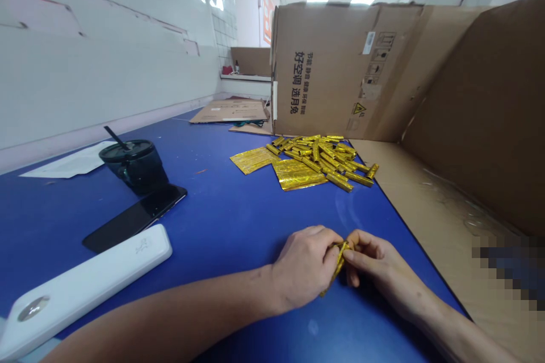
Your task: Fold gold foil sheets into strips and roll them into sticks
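Near the front of the blue table, my left hand [307, 265] and my right hand [374, 258] meet over a narrow strip of gold foil [340, 261]. My left fingers are closed around its left side, with the thumb pressed on it. The right thumb and forefinger pinch its upper right end. Part of the strip is hidden by my fingers, and its lower end sticks out beneath the left hand. Farther back lie a heap of rolled gold foil tubes [315, 150] and two flat gold foil sheets [298, 174], partly under the tubes.
To the left are a dark lidded cup [138, 167] with a straw, a black phone [136, 218], a long white device [91, 283] and white paper [72, 160]. A large cardboard box [336, 74] stands behind the heap; cardboard [464, 96] extends along the right.
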Available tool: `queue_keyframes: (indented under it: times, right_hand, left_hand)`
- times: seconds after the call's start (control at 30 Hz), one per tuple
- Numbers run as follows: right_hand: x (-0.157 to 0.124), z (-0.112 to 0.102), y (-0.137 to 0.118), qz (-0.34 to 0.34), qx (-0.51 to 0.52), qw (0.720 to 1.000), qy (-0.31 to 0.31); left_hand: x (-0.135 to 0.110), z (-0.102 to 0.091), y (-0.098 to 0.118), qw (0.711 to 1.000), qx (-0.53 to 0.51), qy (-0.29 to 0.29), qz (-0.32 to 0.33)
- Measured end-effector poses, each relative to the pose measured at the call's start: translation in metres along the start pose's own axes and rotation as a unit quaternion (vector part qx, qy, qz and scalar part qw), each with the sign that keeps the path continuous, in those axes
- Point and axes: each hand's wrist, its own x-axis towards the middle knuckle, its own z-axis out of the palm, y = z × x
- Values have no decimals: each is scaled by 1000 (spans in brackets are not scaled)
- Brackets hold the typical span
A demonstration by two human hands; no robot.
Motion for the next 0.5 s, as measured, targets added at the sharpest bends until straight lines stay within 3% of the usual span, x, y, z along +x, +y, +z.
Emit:
queue_keyframes:
  times: [0.5]
  right_hand:
    - [-2,3,-1,59,116,991,41]
  left_hand:
    - [-1,-3,2,999,-19,-29,32]
